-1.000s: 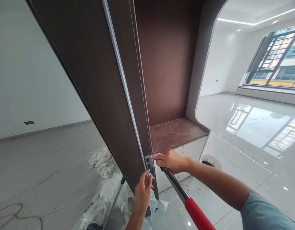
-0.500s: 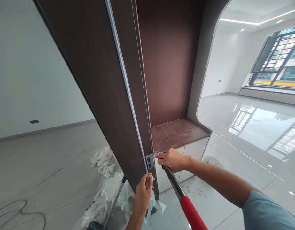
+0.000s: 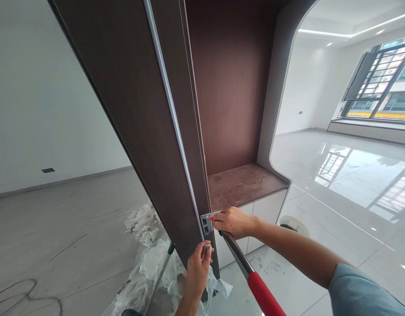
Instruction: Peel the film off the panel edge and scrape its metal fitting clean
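Observation:
A tall dark brown panel [image 3: 123, 109] leans across the middle, with a long pale metal strip [image 3: 172, 105] running down it. Low on the panel lies a small flat metal plate [image 3: 206, 225] with cut-outs, against the strip's right side. My right hand [image 3: 237, 223] is closed at the plate's right, pinching a slim thing with a red tip that lies over the plate. My left hand [image 3: 198, 265] is closed just below, thumb and finger pinched at the strip's lower end; a small whitish bit shows between them. Below my right hand slants a metal pole [image 3: 240, 256] with a red grip [image 3: 264, 294].
Crumpled clear plastic sheeting [image 3: 156, 263] and a thin-handled tool [image 3: 161, 272] lie left of the panel's foot. Behind stands a brown niche with a dusty shelf [image 3: 245, 184] over white cabinet doors [image 3: 268, 215]. A pale bucket [image 3: 297, 224] is beyond; a cable [image 3: 31, 292] lies on the left.
The red tip and my right fingers have shifted slightly left over the metal plate. My left hand stays pinched, a touch lower and to the right. The view has moved a little.

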`<state>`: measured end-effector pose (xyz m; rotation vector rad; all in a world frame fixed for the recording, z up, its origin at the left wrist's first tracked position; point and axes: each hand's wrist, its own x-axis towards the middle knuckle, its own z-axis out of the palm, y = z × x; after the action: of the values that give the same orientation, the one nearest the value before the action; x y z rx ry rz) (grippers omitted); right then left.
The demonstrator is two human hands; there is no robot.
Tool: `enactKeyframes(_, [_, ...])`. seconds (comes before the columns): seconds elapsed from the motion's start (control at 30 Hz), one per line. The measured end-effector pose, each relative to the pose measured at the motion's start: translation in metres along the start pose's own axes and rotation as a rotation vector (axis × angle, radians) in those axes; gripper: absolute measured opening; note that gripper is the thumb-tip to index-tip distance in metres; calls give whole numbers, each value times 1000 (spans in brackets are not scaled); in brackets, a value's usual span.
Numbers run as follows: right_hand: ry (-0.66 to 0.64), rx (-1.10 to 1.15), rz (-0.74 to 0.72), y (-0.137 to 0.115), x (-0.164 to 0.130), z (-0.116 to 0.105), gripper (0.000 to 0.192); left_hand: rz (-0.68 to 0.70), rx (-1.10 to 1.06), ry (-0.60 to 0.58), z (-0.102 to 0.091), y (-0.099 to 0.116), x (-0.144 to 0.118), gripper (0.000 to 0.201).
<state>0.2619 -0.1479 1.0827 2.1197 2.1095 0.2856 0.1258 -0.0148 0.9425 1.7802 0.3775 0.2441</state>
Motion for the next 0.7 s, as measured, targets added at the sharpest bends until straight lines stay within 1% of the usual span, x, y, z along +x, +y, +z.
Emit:
enactKeyframes(0.17, [-49,-17,12,-2,3,-6,11,28,32,6,2,-1,1,51])
enactKeyframes(0.3, [-83,-49,32,-2,2,-15,10,14,12,-2,1,0,2,52])
enactKeyframes(0.4, [-104,-57,41,1,-2,-17,9,-3,0,14,-1,-1,2,52])
enactKeyframes(0.47, [-97,-46,39,2,-4,-14,9,-18,-3,17,-2,-1,1,52])
enactKeyframes(0.6, [-39,-8,14,0,-2,-7,11,-18,-9,9,-2,-1,-1,52])
enactKeyframes(0.7, [-22,-5,16,-1,1,-7,10,-8,-8,16,-1,1,-1,51])
